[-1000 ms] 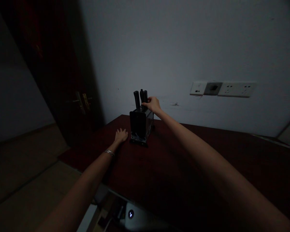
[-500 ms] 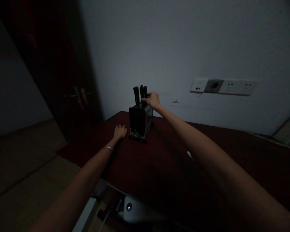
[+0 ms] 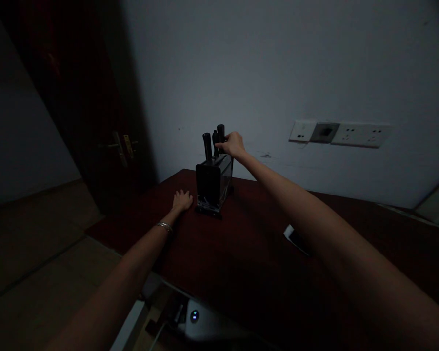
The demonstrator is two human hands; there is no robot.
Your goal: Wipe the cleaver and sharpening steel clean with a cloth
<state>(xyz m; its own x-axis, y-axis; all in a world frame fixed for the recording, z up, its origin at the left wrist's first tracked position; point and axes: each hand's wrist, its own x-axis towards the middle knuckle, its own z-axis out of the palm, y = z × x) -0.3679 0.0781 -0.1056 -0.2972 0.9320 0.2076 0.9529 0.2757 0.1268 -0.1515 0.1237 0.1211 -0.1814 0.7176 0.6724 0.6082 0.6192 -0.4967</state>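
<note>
rightmost handle (image 3: 221, 130) higher above the block (image 3: 208, 184) than before, in the right hand (image 3: 234, 145)'s pinch, left hand (image 3: 182, 200) spread

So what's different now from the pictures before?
The right hand has moved up a little, and the black handle it grips has risen higher above the block. More of a black-and-white item shows beside the right arm. The left hand still rests on the table, and the other two handles stay put.
</note>
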